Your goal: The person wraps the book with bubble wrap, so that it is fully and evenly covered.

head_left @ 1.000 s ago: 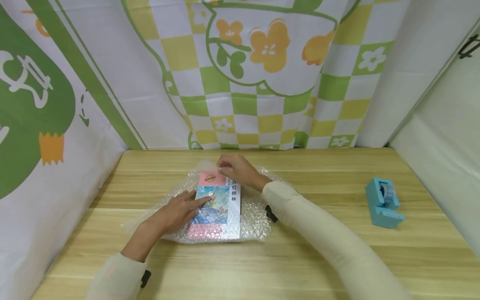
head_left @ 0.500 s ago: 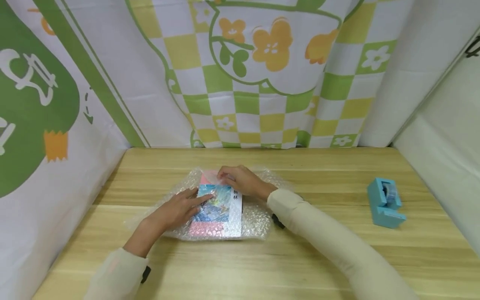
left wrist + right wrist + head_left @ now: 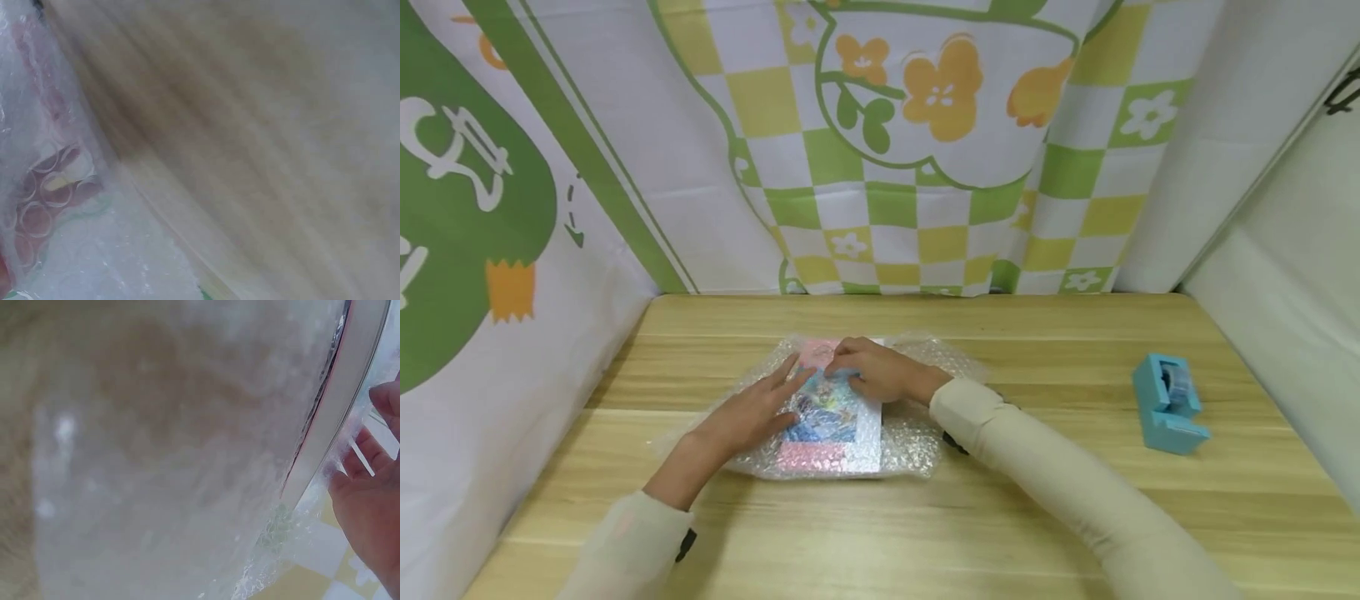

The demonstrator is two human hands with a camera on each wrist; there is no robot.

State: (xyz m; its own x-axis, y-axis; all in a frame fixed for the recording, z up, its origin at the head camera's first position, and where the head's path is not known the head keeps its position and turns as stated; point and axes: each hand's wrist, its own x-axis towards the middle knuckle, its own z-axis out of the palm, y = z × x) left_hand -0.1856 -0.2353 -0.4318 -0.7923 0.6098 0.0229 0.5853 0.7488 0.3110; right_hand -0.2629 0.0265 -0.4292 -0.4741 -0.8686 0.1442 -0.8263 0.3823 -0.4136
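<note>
A book (image 3: 827, 421) with a pink, blue and white cover lies flat on a sheet of bubble wrap (image 3: 912, 446), and some of the clear film covers its face. My left hand (image 3: 748, 418) rests on the book's left side, fingers straight and spread. At the upper part of the cover, my right hand (image 3: 880, 371) pinches the folded-over edge of the wrap with curled fingers. In the right wrist view the page edge of the book (image 3: 331, 419) shows beside my fingers. The left wrist view catches mostly bubble wrap (image 3: 56, 194) and blurred tabletop.
A blue tape dispenser (image 3: 1172, 408) with a roll of clear tape stands on the right of the wooden table (image 3: 1000, 533). Behind the table's far edge hangs a green-and-yellow checked curtain (image 3: 887, 200). White sheets flank both sides.
My right hand has drawn the wrap's far edge toward me and down onto the cover. The left hand's fingers have spread and shifted slightly toward the book's far end.
</note>
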